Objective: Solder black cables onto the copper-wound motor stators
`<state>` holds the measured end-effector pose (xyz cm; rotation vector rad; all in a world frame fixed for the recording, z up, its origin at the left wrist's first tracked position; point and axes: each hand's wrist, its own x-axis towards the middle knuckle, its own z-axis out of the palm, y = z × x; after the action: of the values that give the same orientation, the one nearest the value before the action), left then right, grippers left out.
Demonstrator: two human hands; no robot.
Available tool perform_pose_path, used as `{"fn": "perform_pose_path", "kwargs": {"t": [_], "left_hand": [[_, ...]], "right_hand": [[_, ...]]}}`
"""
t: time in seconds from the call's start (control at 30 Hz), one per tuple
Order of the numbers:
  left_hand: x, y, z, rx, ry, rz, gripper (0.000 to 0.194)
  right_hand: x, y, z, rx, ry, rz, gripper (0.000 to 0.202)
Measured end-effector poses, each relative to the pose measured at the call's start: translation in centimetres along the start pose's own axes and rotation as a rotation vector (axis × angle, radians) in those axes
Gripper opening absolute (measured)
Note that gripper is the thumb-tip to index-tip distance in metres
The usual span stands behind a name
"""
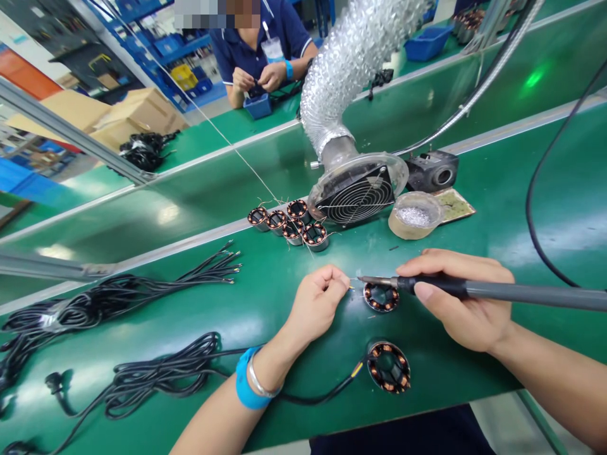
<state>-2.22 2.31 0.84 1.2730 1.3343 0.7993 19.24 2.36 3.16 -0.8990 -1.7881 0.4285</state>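
My right hand (467, 300) grips a soldering iron (535, 294) by its dark handle, the tip pointing left. Closed in a pinch, my left hand (320, 300) holds a thin wire (353, 279) that reaches to the iron's tip. A small yellow end shows below those fingertips. Under the iron sits a ring-shaped motor stator (380, 298) with copper coils, partly covered by the iron. Nearer to me lies another stator (389, 368), with a black cable (317, 399) whose yellow lead meets its left side.
Several stators (315, 235) stand before a fume-extractor fan (358, 197). To its right are a tub of silvery bits (412, 218) and a dark block (434, 170). Bundled black cables (165, 373) lie at left. Across the bench, a person (265, 57) handles something dark.
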Motion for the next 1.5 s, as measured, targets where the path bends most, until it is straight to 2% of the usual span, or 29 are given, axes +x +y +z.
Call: {"fn": "perform_pose_path", "kwargs": {"t": [0.27, 0.6, 0.93, 1.5], "left_hand": [[0.1, -0.1, 0.0, 0.02, -0.012, 0.004, 0.021], [0.1, -0.3, 0.1, 0.015, -0.019, -0.01, 0.022], [0.0, -0.1, 0.1, 0.027, -0.016, 0.014, 0.022], [0.0, 0.1, 0.1, 0.031, -0.011, 0.002, 0.021]], "right_hand": [[0.0, -0.5, 0.5, 0.068, -0.025, -0.031, 0.016], [-0.2, -1.4, 0.9, 0.034, -0.099, -0.186, 0.019], [-0.1, -1.4, 0.5, 0.054, -0.045, -0.179, 0.02], [-0.1, -1.2, 0.8, 0.051, -0.101, -0.197, 0.02]]}}
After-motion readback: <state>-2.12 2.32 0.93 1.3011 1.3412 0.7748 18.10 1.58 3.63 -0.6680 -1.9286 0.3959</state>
